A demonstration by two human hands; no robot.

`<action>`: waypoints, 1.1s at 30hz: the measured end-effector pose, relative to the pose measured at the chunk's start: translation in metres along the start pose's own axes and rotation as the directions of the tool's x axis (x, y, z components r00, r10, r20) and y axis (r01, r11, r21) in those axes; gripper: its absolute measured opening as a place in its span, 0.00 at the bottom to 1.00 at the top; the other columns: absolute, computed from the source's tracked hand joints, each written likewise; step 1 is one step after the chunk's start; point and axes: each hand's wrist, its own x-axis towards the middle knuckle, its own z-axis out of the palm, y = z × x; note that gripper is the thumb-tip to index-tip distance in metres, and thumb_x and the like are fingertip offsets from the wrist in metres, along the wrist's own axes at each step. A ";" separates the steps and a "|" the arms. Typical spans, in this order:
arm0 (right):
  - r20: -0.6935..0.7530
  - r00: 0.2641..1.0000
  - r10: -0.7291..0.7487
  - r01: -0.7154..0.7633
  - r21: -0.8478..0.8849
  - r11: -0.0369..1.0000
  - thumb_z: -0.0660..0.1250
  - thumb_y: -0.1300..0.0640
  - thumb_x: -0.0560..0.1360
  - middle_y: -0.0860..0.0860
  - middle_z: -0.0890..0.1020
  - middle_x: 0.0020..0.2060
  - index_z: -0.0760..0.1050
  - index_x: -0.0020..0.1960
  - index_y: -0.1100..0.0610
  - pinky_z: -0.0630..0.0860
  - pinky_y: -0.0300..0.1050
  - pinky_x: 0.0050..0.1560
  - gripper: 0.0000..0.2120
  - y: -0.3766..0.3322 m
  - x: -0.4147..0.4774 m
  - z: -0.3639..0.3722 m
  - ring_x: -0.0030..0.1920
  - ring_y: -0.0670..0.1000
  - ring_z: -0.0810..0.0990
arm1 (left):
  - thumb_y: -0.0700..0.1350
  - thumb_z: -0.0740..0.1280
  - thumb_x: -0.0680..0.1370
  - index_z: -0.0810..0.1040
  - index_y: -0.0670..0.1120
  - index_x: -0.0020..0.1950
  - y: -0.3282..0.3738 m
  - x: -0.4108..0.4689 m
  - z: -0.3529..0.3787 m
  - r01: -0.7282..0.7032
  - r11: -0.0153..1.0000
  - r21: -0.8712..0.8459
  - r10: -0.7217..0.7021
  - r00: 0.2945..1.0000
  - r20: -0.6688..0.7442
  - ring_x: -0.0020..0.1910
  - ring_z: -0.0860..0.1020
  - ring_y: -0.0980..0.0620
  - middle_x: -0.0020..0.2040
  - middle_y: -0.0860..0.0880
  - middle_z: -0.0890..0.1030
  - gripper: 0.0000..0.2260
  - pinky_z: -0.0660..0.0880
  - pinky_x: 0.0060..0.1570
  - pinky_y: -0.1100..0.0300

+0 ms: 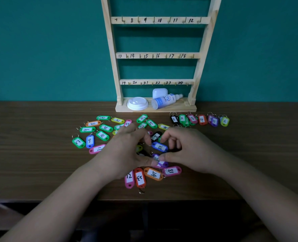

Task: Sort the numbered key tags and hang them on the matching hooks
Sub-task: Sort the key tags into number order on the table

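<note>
Several coloured numbered key tags lie scattered on the brown table [40,154]. Tags 1 to 6 [201,119] sit in a row at the right, in front of the wooden hook rack [155,55]. Its numbered hooks that I can see carry nothing. My left hand [127,151] and my right hand [185,149] meet over the pile. Both thumbs pinch a purple tag [159,161] between them, its number partly hidden. A blue tag 22 [159,147] lies just beyond, under my fingers. Tags 12, 23, 24 [153,173] and 18 lie close to me.
On the rack's base lie a white plastic lid [137,103], a spray bottle [165,100] on its side and a small white case [159,93]. The rack stands against a teal wall. The table's front edge [144,200] runs below the tags.
</note>
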 end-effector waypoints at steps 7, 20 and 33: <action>-0.049 0.998 0.025 -0.027 -0.024 0.999 0.79 0.43 0.73 0.44 0.78 0.44 0.76 0.59 0.42 0.70 0.41 0.40 0.19 0.009 0.005 0.003 0.42 0.44 0.76 | 0.64 0.81 0.66 0.78 0.59 0.57 -0.002 0.000 -0.002 -0.005 1.000 -0.009 0.005 1.000 0.027 0.59 0.67 0.56 0.54 0.60 0.69 0.25 0.69 0.52 0.58; -0.308 0.949 0.067 -0.034 0.111 0.993 0.73 0.47 0.79 0.41 0.82 0.43 0.80 0.55 0.41 0.73 0.39 0.43 0.06 0.025 0.008 -0.012 0.46 0.38 0.79 | 0.53 0.72 0.80 0.82 0.55 0.48 -0.034 0.001 -0.034 0.021 0.975 -0.221 -0.077 0.966 -0.245 0.51 0.80 0.61 0.48 0.60 0.84 0.04 0.76 0.54 0.58; -0.317 0.948 0.028 0.011 0.120 0.993 0.73 0.53 0.80 0.39 0.83 0.45 0.82 0.53 0.42 0.75 0.37 0.46 0.05 0.026 0.023 0.000 0.50 0.38 0.79 | 0.51 0.72 0.81 0.83 0.58 0.47 -0.103 0.003 -0.056 0.314 0.938 -0.150 -0.346 0.881 -0.322 0.49 0.79 0.63 0.46 0.63 0.83 0.03 0.73 0.46 0.61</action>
